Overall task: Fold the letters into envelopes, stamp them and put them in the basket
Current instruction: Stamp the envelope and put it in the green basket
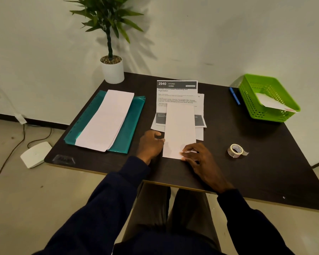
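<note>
Head view: white envelope runs 6-to-12 o'clock between the hands; right hand pinches its near corner, left hand curls at its 9 o'clock edge, grip unclear.

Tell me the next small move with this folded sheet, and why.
Probably send the left hand to the envelope stack on the teal folder: the folded letter already looks narrow, the right hand holds its near corner, and the left sits at its edge, nearest the stack.

Left hand touches the folded letter at its edge; right hand pinches its corner.
</note>
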